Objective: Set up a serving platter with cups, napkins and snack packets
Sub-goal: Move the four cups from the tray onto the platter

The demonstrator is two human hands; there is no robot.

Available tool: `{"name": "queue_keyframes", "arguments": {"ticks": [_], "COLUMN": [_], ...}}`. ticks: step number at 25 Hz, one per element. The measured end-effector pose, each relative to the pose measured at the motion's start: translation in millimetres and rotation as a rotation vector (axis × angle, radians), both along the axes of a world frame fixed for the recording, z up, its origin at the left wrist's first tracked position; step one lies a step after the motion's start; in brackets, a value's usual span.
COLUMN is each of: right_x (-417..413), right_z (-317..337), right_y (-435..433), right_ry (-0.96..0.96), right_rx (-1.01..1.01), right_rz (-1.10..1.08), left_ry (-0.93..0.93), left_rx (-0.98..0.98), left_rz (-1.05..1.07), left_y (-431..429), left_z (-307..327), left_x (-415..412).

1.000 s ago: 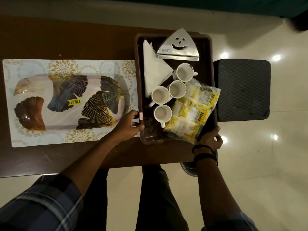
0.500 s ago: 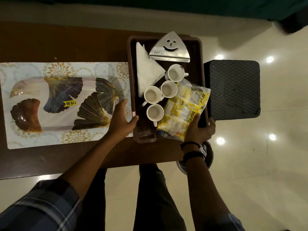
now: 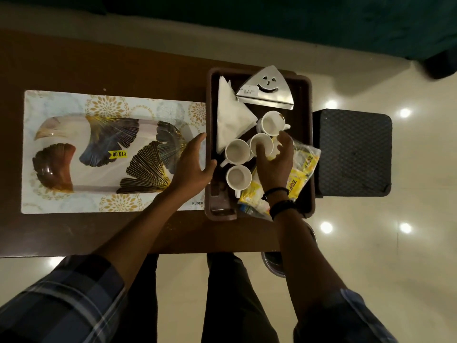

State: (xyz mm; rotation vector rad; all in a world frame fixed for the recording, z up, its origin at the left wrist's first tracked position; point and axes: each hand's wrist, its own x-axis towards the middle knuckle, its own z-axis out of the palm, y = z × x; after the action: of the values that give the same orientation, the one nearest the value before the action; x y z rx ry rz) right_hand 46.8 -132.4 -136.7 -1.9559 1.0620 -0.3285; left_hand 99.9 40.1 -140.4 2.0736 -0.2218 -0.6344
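A long leaf-patterned platter (image 3: pixel 74 154) lies on a floral placemat (image 3: pixel 61 102) at the left. A brown tray (image 3: pixel 303 100) at the right holds several white cups (image 3: pixel 237 152), white napkins (image 3: pixel 231 120), a steel smiley napkin holder (image 3: pixel 267 87) and yellow snack packets (image 3: pixel 300 169). My left hand (image 3: pixel 191 164) rests open at the platter's right end, against the tray's left wall. My right hand (image 3: pixel 275 162) hovers over the packets with fingers spread around a middle cup (image 3: pixel 259 143); whether it grips the cup is unclear.
The dark wooden table (image 3: pixel 99 65) ends just behind the tray. A black stool (image 3: pixel 353 152) stands right of the tray. A steel vessel (image 3: pixel 274 261) sits on the glossy floor under the table's near edge, by my legs.
My right hand left the tray's near right corner and moved forward over the packets to the middle cup. My left hand shifted from the tray's near left edge up along the platter's end.
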Motion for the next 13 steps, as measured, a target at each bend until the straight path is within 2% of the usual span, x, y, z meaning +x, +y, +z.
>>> {"name": "queue_keyframes", "arguments": {"ticks": [8,13], "right_x": [73.7,71.4], "right_z": [2.3,1.8], "right_y": [-45.5,-65.6], "right_ry": [0.088,0.13], "right_rx": [-0.169,-0.158], "right_rz": [0.181,0.082], "left_ry": [-0.013,0.033], "left_rx": [-0.056,-0.03], "left_rz": [0.032,0.038], "left_y": [-11.9,-18.8], "left_z": [6.5,2.2], "left_x": [21.2,16.6]}}
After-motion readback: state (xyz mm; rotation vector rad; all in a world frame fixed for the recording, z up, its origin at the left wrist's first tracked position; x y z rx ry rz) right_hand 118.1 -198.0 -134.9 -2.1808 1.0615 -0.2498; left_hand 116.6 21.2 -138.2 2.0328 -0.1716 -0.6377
